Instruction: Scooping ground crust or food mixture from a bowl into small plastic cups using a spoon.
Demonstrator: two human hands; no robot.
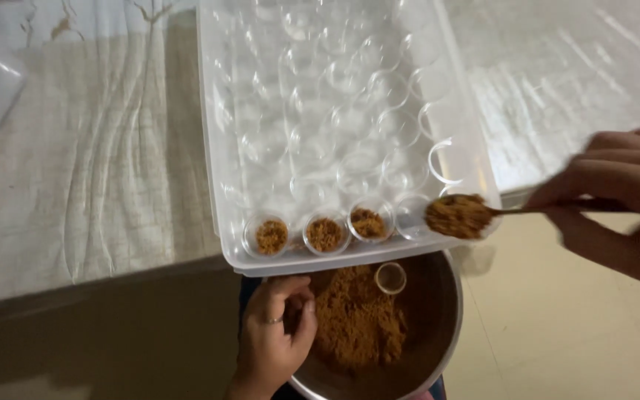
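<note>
The tabletop [75, 185] is open to the left of the white tray [216, 185]. Clear cups [350, 118] crowd the tray; the steel bowl [438, 326] blocks the tray's near edge.

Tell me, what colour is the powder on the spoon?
Brown, like coarse sugar; the powder shows in the head view.

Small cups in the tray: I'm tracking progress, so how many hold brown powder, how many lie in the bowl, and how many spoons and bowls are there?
Filled cups in the tray: 3
Cup in the bowl: 1
Spoon, loaded, in the right hand: 1
Metal bowl, left hand at its rim: 1
Total: 6
The empty clear cups are too blurred to count.
</note>
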